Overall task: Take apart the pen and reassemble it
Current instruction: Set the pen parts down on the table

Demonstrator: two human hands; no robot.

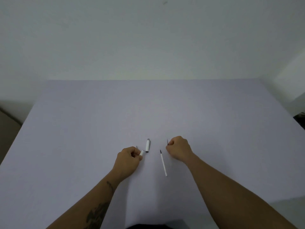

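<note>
**Showing a pen in separate parts on a pale tabletop**

Lying on the lavender-grey tabletop (99,121) are two loose parts. A white cap (147,145) with a grey far end and a dark open near end rests between the two hands. A thin white refill (163,163) with a dark tip lies just beside the right wrist, its tip pointing away from the person. Nothing covers either part. The left hand (128,158) rests on the tabletop, fingers curled around a short white barrel piece (141,153), whose end projects toward the cap. The right hand (179,150) is clenched, knuckles up, pinching a small dark part (167,142) at its fingertips; what that part is cannot be told. Both forearms reach in from the near edge.
</note>
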